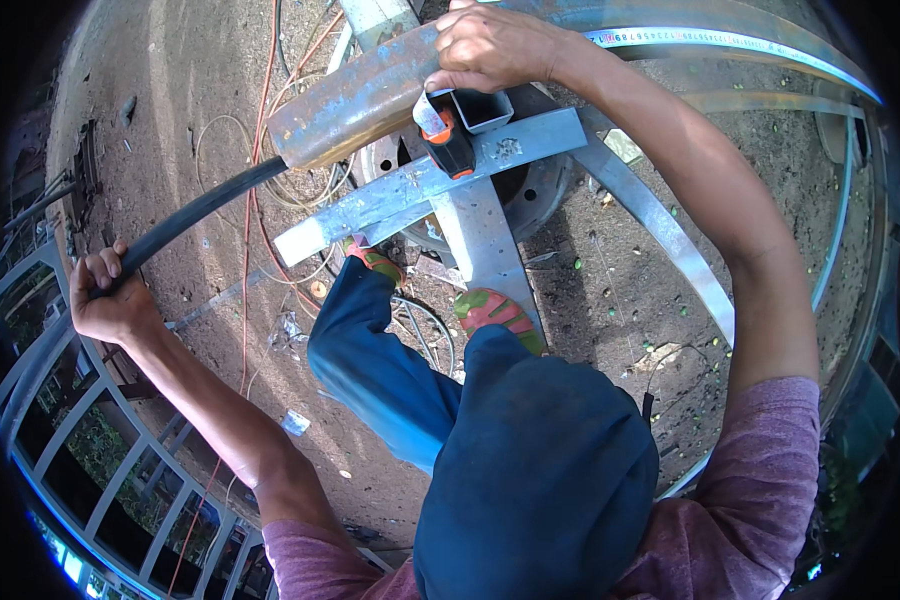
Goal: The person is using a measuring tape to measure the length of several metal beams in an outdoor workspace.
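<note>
Rusty beam (355, 105), measuring apparently in hand: our left hand (118, 300) has fingers clamped on the black bar (205, 205), right hand (490, 45) pinching the tape measure (450, 148); next move calls for steadiness.

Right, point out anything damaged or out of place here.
Rust patches mottle the steel beam under the right hand, so its surface looks corroded. Tangled cords sprawl loosely on the ground near the left shoe, and crumpled litter beside the trousers looks stray.

From my remote station, I note a beam (355, 105) mottled rust-brown and blue-grey, a black bar (200, 204) left of it, and below it an orange-and-black tape measure (453, 156) and pink-and-green shoes (498, 312).
</note>
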Action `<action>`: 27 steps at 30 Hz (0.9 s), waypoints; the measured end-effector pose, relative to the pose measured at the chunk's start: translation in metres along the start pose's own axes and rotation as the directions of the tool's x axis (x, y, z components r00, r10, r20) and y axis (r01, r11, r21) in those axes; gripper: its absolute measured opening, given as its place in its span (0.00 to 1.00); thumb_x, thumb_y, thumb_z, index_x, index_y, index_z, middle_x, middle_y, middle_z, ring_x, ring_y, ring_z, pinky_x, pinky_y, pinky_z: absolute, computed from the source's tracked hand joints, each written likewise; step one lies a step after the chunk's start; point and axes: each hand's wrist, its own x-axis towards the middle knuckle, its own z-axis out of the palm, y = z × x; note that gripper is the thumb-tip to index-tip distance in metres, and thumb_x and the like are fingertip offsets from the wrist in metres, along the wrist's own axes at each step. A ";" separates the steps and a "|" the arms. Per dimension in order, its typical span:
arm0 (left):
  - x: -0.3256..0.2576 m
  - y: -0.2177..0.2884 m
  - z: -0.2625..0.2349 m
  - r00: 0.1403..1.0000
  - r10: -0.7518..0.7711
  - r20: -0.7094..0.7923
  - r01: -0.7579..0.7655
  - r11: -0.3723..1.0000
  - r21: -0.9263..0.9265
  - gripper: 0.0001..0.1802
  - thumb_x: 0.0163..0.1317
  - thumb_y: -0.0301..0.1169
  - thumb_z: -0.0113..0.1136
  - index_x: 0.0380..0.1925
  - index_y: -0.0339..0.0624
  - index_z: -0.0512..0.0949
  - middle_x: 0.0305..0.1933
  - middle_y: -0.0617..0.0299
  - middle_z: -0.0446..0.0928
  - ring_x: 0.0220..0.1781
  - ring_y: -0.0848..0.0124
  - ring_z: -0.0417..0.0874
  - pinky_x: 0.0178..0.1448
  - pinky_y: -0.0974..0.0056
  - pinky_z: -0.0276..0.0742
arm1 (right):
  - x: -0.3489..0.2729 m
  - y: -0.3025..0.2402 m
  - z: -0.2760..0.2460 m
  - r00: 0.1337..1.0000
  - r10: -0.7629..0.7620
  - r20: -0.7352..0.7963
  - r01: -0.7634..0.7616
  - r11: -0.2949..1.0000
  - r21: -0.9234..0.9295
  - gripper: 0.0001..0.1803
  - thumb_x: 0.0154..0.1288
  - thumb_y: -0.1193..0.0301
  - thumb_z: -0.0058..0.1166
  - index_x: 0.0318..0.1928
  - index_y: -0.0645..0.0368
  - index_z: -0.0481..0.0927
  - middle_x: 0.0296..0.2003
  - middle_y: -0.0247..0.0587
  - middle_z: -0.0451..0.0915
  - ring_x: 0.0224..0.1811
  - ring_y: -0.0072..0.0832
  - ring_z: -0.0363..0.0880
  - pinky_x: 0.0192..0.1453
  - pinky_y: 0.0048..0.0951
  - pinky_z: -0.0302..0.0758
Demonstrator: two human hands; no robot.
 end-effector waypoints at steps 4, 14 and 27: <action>0.014 -0.002 -0.012 0.993 -0.025 0.116 0.030 0.999 -0.036 0.12 0.62 0.23 0.49 0.20 0.46 0.63 0.18 0.64 0.56 0.23 0.67 0.63 0.48 0.50 0.67 | -0.003 0.008 0.007 0.999 0.030 -0.028 -0.026 0.990 0.138 0.16 0.61 0.61 0.60 0.19 0.55 0.78 0.21 0.40 0.78 0.28 0.41 0.77 0.39 0.43 0.67; 0.012 -0.001 -0.015 0.996 -0.050 0.068 0.052 0.998 -0.025 0.12 0.62 0.23 0.47 0.19 0.45 0.64 0.19 0.63 0.57 0.24 0.66 0.62 0.48 0.50 0.66 | -0.007 0.008 0.014 0.998 0.058 0.013 -0.059 0.995 0.083 0.16 0.63 0.60 0.58 0.21 0.54 0.79 0.24 0.40 0.80 0.32 0.41 0.79 0.45 0.45 0.70; 0.002 -0.002 -0.007 0.998 -0.032 0.057 0.033 0.999 -0.018 0.12 0.63 0.22 0.46 0.20 0.45 0.64 0.19 0.63 0.57 0.25 0.66 0.62 0.48 0.51 0.67 | -0.003 0.002 0.011 0.987 0.116 0.114 -0.126 0.988 0.091 0.17 0.64 0.61 0.57 0.20 0.56 0.80 0.24 0.42 0.81 0.31 0.42 0.81 0.45 0.47 0.73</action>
